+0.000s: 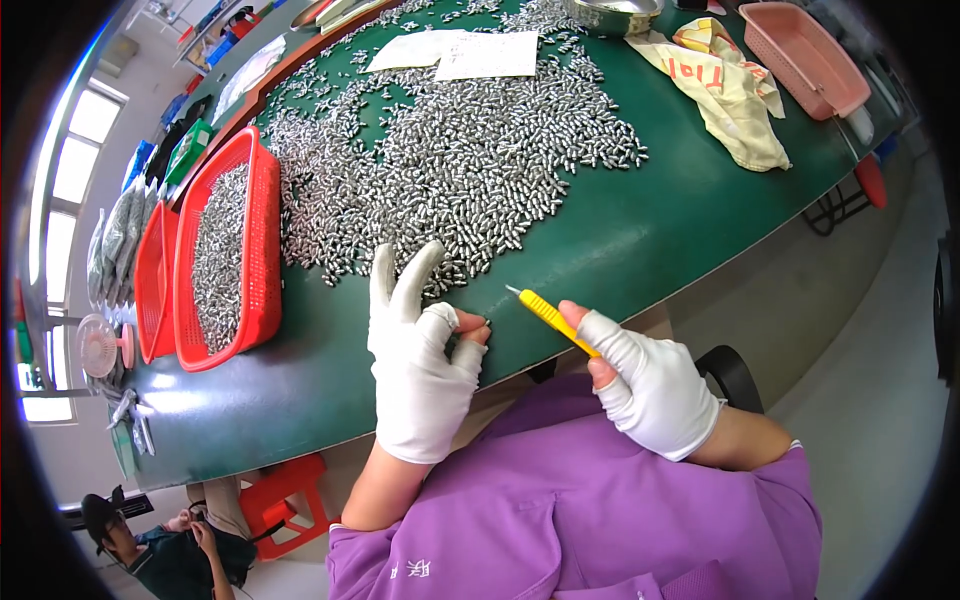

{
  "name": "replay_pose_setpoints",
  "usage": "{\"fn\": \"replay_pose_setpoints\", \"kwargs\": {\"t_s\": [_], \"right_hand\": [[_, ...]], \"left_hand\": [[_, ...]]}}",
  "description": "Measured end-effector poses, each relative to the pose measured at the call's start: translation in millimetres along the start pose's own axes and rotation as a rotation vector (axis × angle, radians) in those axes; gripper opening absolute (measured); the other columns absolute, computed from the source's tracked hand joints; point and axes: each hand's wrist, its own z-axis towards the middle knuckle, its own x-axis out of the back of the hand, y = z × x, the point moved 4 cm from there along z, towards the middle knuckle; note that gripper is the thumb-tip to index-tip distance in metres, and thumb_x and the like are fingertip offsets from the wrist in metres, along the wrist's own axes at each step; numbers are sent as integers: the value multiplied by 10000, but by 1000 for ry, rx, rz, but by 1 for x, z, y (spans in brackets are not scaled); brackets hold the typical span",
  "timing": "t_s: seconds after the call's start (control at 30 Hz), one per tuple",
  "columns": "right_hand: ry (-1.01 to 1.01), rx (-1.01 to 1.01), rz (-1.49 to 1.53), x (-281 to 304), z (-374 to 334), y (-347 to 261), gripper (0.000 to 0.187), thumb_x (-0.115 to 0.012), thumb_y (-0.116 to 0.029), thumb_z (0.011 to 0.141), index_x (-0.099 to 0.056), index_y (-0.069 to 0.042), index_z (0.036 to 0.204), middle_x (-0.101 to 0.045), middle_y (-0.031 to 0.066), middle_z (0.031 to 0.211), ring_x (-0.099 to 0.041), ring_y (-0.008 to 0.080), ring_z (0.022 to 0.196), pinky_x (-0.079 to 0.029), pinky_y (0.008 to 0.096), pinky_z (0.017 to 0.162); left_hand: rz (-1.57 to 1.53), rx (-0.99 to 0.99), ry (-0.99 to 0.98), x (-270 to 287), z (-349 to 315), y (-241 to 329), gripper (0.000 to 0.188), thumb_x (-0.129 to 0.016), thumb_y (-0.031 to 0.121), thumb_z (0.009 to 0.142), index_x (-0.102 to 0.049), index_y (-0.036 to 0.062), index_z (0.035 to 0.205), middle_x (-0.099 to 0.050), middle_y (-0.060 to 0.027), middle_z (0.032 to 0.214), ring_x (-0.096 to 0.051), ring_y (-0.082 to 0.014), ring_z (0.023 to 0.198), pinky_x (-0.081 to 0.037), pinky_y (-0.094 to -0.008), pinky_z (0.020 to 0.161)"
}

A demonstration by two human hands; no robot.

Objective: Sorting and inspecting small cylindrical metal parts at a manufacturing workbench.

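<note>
A wide spread of small silvery metal parts (pixel 470 150) covers much of the green table (pixel 590 240). My left hand (pixel 425 380), in a white glove with bare thumb and index tips, hovers at the near edge of the spread. Its thumb and index finger pinch a small metal part (pixel 487 323), mostly hidden by the fingertips, while two other fingers stretch forward. In my right hand (pixel 660 395), also gloved in white with bare fingertips, is a yellow-handled craft knife (pixel 555 320). Its short thin tip points up and left, toward the left hand, without touching it.
A red plastic basket (pixel 262 250) filled with similar parts stands left, beside another red basket (pixel 153 285). Paper sheets (pixel 487 55) lie on the far parts. A yellowish cloth (pixel 730 100), pink basket (pixel 800 55) and metal bowl (pixel 615 15) are far right. Another person (pixel 170 550) sits lower left.
</note>
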Motion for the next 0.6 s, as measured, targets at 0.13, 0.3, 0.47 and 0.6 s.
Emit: {"fn": "replay_pose_setpoints", "kwargs": {"t_s": [0.13, 0.3, 0.47, 0.6], "right_hand": [[-131, -18, 57, 7, 1, -9, 386, -533, -148, 933, -530, -62, 1310, -664, 131, 786, -628, 283, 581, -522, 350, 555], [-200, -3, -23, 3, -3, -10, 390, -540, -169, 929, -536, -76, 1308, -660, 102, 758, -608, 250, 547, -507, 342, 521], [-199, 12, -56, 3, -3, -11, 403, -546, -166, 923, -528, -82, 1316, -650, 92, 750, -598, 243, 542, -506, 342, 515], [-158, 1, -131, 7, -3, -12, 413, -541, -154, 920, -516, -80, 1325, -631, 94, 727, -598, 249, 547, -507, 352, 505]], "left_hand": [[-22, 12, -6, 1, 0, -2, 151, -720, -48, 637, -609, 22, 713, -488, -145, 1374, -298, -420, 1370, -303, -460, 1085], [5, -32, -15, 4, 4, 1, 165, -730, -18, 617, -589, 26, 691, -511, -161, 1323, -338, -479, 1309, -348, -502, 1035], [35, -108, -36, 5, 8, 3, 164, -733, -7, 604, -589, 19, 678, -530, -147, 1302, -353, -481, 1295, -357, -510, 1021], [95, -121, -40, 7, 9, 8, 236, -742, -56, 578, -542, 39, 659, -528, -108, 1336, -331, -424, 1345, -360, -462, 1034]]}}
